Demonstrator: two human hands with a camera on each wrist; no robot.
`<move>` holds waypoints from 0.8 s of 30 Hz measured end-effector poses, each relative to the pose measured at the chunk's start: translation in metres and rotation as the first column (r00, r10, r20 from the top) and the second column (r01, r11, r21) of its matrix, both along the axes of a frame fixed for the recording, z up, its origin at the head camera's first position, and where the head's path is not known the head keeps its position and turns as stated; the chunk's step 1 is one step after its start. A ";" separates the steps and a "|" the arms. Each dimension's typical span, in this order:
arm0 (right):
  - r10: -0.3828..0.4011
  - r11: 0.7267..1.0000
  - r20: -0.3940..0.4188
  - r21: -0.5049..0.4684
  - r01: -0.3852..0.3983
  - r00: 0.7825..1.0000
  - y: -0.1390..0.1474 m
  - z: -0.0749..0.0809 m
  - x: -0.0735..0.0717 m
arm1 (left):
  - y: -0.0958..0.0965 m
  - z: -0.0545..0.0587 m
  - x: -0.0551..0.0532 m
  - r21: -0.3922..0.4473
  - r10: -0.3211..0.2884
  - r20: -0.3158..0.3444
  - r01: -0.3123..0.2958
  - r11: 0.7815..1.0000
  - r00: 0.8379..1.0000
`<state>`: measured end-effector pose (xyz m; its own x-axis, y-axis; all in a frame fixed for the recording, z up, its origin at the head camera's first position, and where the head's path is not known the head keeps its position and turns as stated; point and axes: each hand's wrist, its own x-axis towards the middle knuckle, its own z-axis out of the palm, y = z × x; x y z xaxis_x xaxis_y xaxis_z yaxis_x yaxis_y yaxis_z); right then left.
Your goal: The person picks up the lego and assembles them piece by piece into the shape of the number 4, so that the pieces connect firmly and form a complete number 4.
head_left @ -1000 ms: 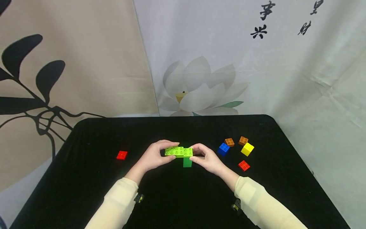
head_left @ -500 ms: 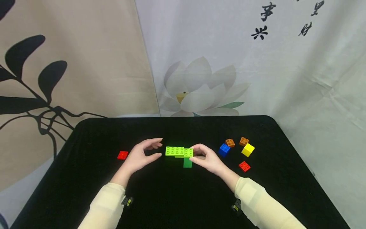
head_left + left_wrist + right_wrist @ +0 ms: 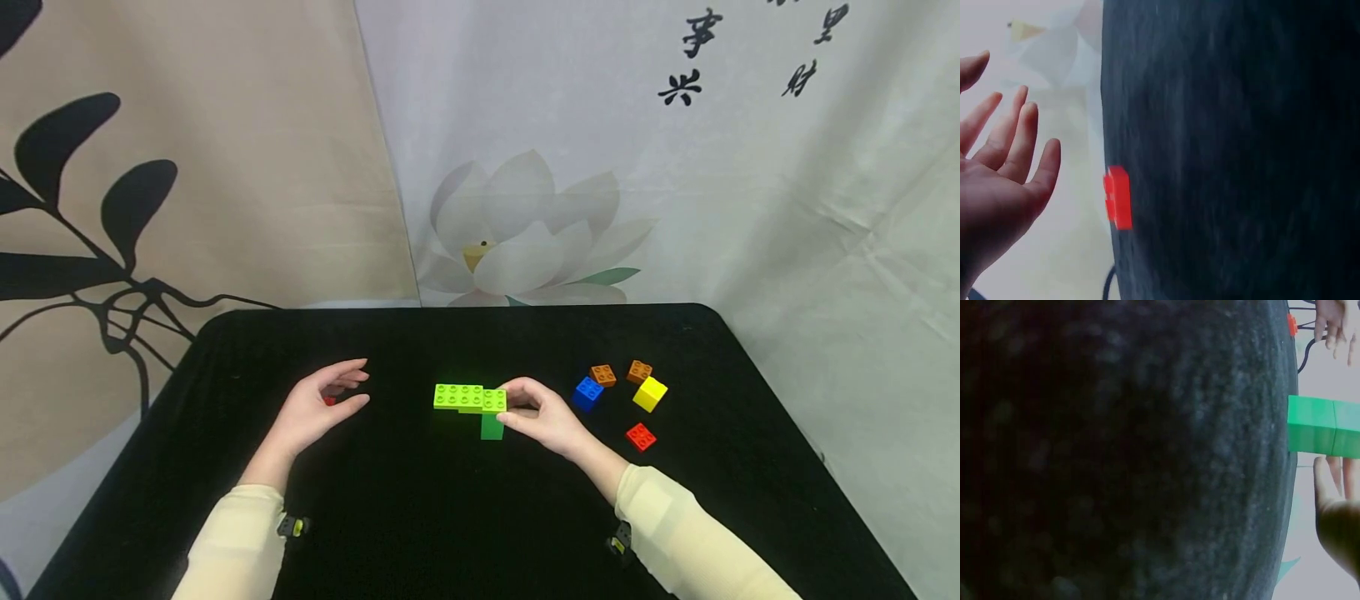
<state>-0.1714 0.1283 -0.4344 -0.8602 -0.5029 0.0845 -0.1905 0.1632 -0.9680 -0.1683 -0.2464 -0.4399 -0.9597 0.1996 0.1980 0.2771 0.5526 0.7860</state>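
Observation:
In the head view a toy-brick build stands at the middle of the black table, lime-green bricks across the top and a darker green column below their right end. My right hand pinches the right end of this build between thumb and fingers. The right wrist view shows two stacked green bricks beside the fingers. At the left, my left hand holds nothing, its fingers loosely bent and thumb apart. It mostly covers a red brick in the head view; the left wrist view has that red brick whole, apart from the hand.
Right of my right hand lie a blue brick, a yellow brick, two orange bricks and another red brick. Behind the black-covered table hangs a printed cloth.
My left hand has let go of the lime-green bricks and moved left, over to the red brick. The right hand keeps its pinch on the build, which has stayed in place.

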 end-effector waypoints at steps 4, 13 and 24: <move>0.001 1.000 0.004 0.001 -0.001 1.000 0.000 0.000 0.000 | -0.015 0.000 -0.001 -0.031 0.041 0.029 -0.040 0.999 0.999; 0.002 1.000 0.012 -0.006 -0.002 1.000 0.001 -0.002 -0.001 | -0.041 0.002 -0.001 -0.100 0.091 0.108 -0.080 0.992 0.990; 0.008 1.000 0.010 -0.018 -0.008 1.000 0.002 -0.011 -0.005 | -0.060 -0.008 -0.002 -0.103 0.087 0.156 -0.071 0.992 0.984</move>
<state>-0.1767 0.1303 -0.4455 -0.8570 -0.5083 0.0848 -0.1820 0.1446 -0.9726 -0.1703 -0.3063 -0.4484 -0.9908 0.1329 0.0237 0.1045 0.6435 0.7583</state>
